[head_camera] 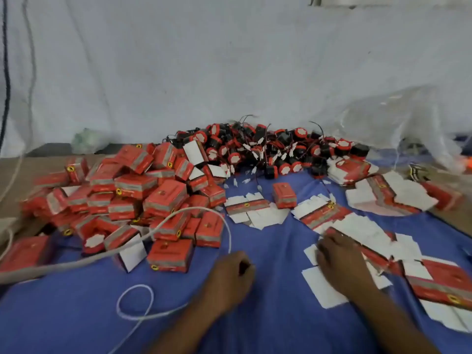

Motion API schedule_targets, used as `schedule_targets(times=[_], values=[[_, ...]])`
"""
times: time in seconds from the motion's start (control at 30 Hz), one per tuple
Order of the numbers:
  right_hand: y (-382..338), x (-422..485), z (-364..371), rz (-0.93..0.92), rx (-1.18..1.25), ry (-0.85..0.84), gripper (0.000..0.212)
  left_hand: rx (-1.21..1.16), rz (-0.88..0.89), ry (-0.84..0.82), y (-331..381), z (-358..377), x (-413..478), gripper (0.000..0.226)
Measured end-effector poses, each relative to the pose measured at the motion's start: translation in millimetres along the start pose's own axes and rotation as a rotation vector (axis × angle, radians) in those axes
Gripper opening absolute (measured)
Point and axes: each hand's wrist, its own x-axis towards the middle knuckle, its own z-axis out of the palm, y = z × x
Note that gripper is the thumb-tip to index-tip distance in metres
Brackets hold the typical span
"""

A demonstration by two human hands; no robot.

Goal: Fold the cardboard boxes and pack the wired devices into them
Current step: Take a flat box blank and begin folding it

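Observation:
A heap of black and red wired devices (268, 149) lies at the back of the blue cloth (268, 315). Folded red boxes (132, 198) are piled at the left; one more stands alone (284, 194) in the middle. Flat unfolded red-and-white boxes (362, 238) are spread on the right. My right hand (339, 261) lies on a flat box (321, 287) near the front right, fingers on its edge. My left hand (232, 277) hovers over the cloth in the front middle, fingers loosely curled and holding nothing. The frame is blurred.
A white cable (143, 233) loops across the box pile and over the cloth at the front left. A crumpled clear plastic bag (398, 123) sits at the back right. A white sheet (204, 72) hangs behind everything.

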Motion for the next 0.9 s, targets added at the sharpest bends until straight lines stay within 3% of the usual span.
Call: schedule_targets(times=[0.1,0.17,0.27,0.33,0.47,0.6,0.7,0.8,0.9], values=[[-10,24,10,0.013,-0.010,-0.068,0.007,-0.054,-0.100,0.224,-11,-4,34,0.017],[-20,39,16,-0.008,-0.031,-0.121,0.012,-0.110,-0.113,0.285,-12,-2,56,0.010],[-34,60,25,-0.033,-0.040,-0.208,0.024,-0.128,-0.022,0.270,-12,12,81,0.013],[-31,71,23,-0.001,0.017,-0.186,0.027,-0.064,0.029,0.238,-14,19,102,0.032],[9,78,7,0.176,0.009,-0.143,0.047,0.029,0.052,0.224,-24,30,111,0.039],[65,66,-9,0.519,-0.069,-0.297,0.081,0.028,0.130,0.214,-23,32,110,0.035],[77,57,-5,0.536,-0.100,-0.346,0.083,0.017,0.155,0.081,-8,37,107,0.043],[68,59,-6,0.441,-0.116,-0.269,0.071,0.057,0.213,-0.101,15,41,101,0.062],[52,58,-10,0.317,0.085,-0.251,0.064,0.198,0.226,-0.315,36,53,91,0.092]])
